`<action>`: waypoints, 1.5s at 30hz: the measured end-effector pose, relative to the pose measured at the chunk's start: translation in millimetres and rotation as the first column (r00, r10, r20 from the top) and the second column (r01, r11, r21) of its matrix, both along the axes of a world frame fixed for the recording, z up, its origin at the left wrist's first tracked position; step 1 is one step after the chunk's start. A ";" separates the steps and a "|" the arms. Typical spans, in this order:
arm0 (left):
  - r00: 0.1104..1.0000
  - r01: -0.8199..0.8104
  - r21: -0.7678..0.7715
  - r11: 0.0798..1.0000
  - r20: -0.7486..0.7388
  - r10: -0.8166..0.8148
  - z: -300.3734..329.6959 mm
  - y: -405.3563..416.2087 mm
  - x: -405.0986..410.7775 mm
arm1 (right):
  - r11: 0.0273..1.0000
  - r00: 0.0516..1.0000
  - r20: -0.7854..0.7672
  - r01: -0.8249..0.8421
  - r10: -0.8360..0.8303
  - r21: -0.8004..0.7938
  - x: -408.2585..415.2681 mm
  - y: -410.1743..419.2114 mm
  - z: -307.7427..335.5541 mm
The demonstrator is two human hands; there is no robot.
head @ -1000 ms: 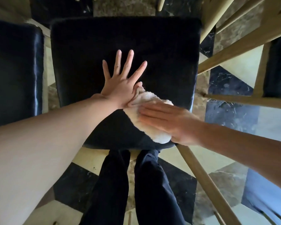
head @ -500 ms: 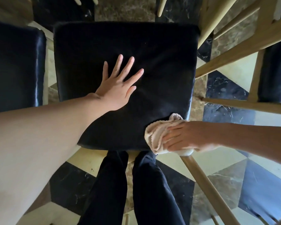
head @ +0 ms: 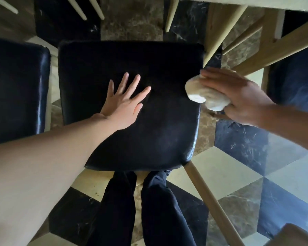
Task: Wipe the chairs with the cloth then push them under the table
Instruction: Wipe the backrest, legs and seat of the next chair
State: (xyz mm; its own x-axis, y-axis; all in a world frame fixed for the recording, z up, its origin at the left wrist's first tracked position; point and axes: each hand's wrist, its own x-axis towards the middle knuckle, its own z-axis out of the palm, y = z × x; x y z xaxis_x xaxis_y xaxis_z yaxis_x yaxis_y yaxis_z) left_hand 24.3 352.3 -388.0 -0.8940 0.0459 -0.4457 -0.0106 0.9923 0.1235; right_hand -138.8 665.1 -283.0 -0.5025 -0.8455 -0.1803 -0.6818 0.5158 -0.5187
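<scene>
A chair with a black padded seat (head: 167, 71) and pale wooden legs stands right below me. My left hand (head: 125, 103) lies flat on the middle of the seat with its fingers spread. A bunched white cloth (head: 205, 95) is pressed against the seat's right edge, and my right hand (head: 238, 96) is closed over it. The table's wooden edge (head: 256, 2) runs along the top right.
A second black chair seat (head: 16, 89) stands close on the left, and a third (head: 295, 77) sits at the right behind wooden table legs (head: 274, 48). The floor is black, cream and brown marble tile. My dark trouser legs (head: 140, 210) stand at the seat's near edge.
My right hand has carried the cloth from the seat's near middle to its near right corner, then up along the right edge. The left hand has stayed flat on the seat.
</scene>
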 end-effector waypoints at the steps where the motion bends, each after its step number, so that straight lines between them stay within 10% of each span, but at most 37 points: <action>1: 1.000 -0.005 0.020 1.000 -0.009 0.005 3.9 -1.6 -0.8 | 1.000 1.000 0.002 0.027 -0.027 -0.011 4.8 -27.7 -4.2; 9: 0.937 -0.325 0.005 0.946 0.139 0.321 12.9 -29.5 23.5 | 0.845 0.853 -0.045 0.522 -0.521 0.116 56.8 -128.9 -67.1; 21: 0.932 -0.303 0.004 0.953 0.210 0.296 25.8 -38.4 49.0 | 0.969 0.952 0.241 0.138 -0.187 0.206 241.6 -120.1 -54.3; 27: 0.927 -0.327 0.042 0.944 0.209 0.311 28.8 -42.1 48.1 | 0.898 0.964 -0.049 -0.223 0.261 0.380 169.1 -71.8 -39.3; 30: 0.945 -0.281 0.037 0.959 0.185 0.270 25.8 -50.7 49.7 | 0.915 0.981 -0.143 0.178 -0.134 0.363 107.7 -55.9 -32.3; 35: 0.944 -0.298 0.030 0.954 0.158 0.290 20.1 -44.8 60.7 | 0.556 0.573 -0.057 0.811 -0.817 0.183 56.7 -101.1 -28.3; 38: 0.945 -0.309 0.049 0.950 0.129 0.301 20.1 -49.7 62.0 | 0.541 0.542 -0.008 0.840 -0.841 0.050 52.3 -154.3 -33.7; 45: 0.950 -0.269 0.034 0.963 0.174 0.259 14.5 -77.8 69.9 | 0.745 0.785 0.058 0.558 -0.616 0.365 119.1 -229.3 -68.7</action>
State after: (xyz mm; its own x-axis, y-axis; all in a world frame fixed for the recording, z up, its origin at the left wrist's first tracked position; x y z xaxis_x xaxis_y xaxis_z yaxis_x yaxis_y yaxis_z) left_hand 94.3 274.5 -373.5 -0.7911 -0.1524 -0.5925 -0.2963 0.9428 0.1531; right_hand -19.7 435.8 -351.6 -0.8183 -0.2744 -0.5050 -0.1085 0.9366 -0.3330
